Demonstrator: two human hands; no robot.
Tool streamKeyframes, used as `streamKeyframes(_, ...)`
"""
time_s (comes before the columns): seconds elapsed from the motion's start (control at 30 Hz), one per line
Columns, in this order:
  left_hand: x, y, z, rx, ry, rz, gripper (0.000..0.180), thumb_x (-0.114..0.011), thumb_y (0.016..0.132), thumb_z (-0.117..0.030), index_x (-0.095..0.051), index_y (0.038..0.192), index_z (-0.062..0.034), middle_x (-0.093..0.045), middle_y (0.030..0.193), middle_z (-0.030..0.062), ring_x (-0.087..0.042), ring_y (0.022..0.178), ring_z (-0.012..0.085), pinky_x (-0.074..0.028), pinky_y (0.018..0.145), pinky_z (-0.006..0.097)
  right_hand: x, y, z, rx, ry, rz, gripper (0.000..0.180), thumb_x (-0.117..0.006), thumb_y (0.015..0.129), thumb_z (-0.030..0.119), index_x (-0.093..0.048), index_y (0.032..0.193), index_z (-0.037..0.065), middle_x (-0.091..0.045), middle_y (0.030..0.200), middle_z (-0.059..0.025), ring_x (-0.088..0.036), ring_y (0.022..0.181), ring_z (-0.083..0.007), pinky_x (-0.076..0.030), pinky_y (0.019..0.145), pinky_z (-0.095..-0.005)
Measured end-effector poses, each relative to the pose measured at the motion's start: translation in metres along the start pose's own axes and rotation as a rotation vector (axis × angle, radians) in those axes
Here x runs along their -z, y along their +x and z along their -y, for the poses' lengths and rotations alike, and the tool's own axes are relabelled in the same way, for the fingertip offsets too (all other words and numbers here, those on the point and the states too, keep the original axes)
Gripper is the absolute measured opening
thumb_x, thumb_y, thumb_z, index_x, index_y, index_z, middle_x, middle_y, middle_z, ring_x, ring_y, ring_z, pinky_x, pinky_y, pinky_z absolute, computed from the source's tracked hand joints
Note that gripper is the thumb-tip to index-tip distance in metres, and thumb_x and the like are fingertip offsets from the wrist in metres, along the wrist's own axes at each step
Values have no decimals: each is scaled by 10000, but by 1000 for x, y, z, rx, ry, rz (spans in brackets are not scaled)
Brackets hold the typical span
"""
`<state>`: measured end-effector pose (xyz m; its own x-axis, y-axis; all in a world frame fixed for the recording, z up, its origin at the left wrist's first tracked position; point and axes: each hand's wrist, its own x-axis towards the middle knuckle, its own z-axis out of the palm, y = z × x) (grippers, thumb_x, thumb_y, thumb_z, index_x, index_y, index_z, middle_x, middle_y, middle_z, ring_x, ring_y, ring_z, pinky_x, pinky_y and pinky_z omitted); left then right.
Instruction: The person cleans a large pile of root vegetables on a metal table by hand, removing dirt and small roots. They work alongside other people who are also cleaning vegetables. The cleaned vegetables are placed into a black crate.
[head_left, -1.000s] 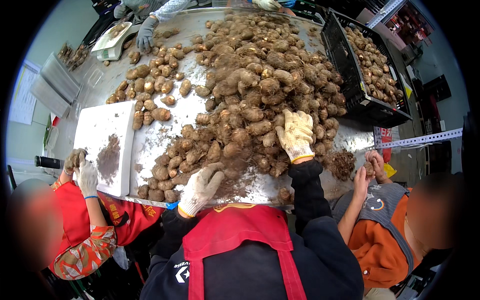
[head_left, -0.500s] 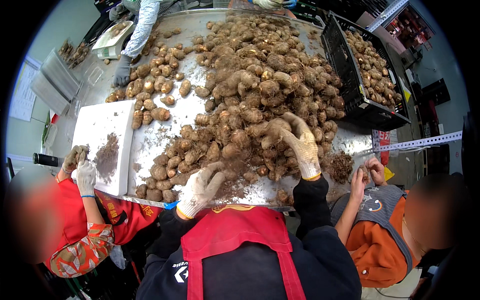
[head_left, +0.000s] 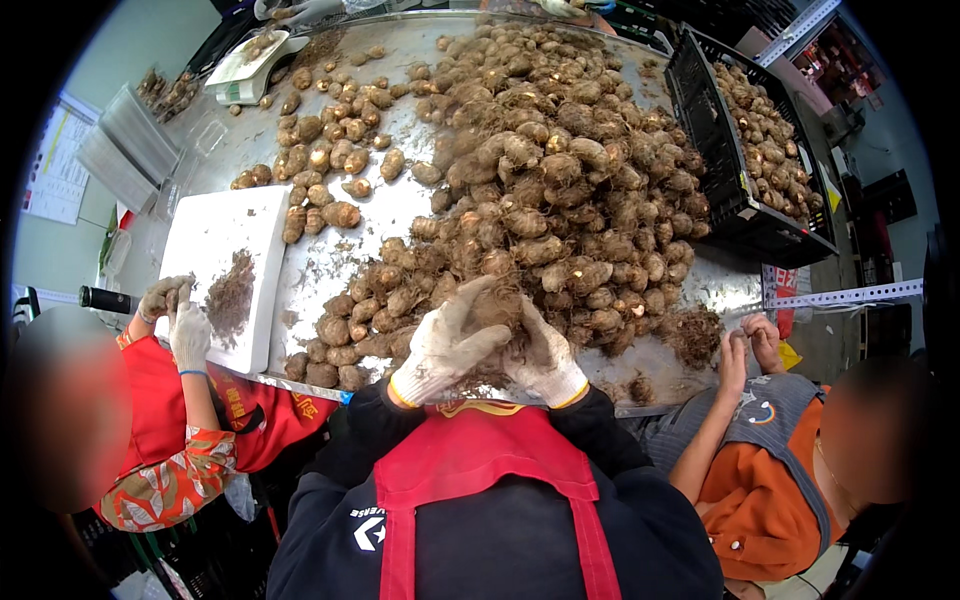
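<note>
In front of my chest, both white-gloved hands come together at the near edge of a big pile of brown, hairy taros [head_left: 560, 190]. My left hand [head_left: 448, 342] and my right hand [head_left: 545, 356] are curled around a fibrous taro [head_left: 497, 308] from its two sides. Fingers and loose root hairs cover part of it, and motion blurs it. Several more taros [head_left: 340, 330] lie just left of my left hand. Brown root scraps are on the metal table [head_left: 650, 375] to the right of my right hand.
A black crate [head_left: 755, 205] of taros stands at the right. A white foam board [head_left: 262, 300] with root scraps and a scale [head_left: 250, 70] are at the left. Co-workers' hands [head_left: 185, 325] work at the left and bare hands [head_left: 748, 350] at the right.
My right hand has come back from the pile toward my left hand with a taro. My left hand has moved right and up to meet it. The far-left co-worker's arm has drawn back.
</note>
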<state>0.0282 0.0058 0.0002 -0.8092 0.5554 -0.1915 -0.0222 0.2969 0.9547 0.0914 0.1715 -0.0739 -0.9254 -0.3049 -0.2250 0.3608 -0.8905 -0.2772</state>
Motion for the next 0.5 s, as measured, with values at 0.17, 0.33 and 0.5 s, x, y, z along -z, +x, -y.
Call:
streamKeyframes(0.17, -1, -5, 2, -8, -51, -50, 647, -726, 813, -165, -464, 1387, -23, -606, 1277, 162, -560, 1206, 226, -429, 1016, 340, -7, -6, 19, 311, -1245, -171, 408, -520, 998, 232, -486, 1347, 21, -540, 1315, -149, -552, 1177, -219, -499, 925, -360)
streamKeyframes(0.33, -1, -6, 13, -82, 103, -44, 624, -708, 798, -119, -479, 1369, -13, -614, 1255, 161, -552, 1228, 253, -429, 1018, 348, -26, -3, 18, 443, -1651, -473, 683, -793, 731, 488, -574, 1197, 38, -646, 1082, -166, -666, 918, -329, -520, 800, -423)
streamKeyframes(0.5, -7, -4, 37, -103, 209, 137, 607, -725, 789, -127, -497, 1337, -1, -654, 1167, 158, -594, 1173, 258, -460, 976, 350, -34, 6, 12, 317, -1865, -489, 639, -769, 716, 569, -619, 1008, 21, -634, 987, -165, -654, 891, -363, -518, 757, -444)
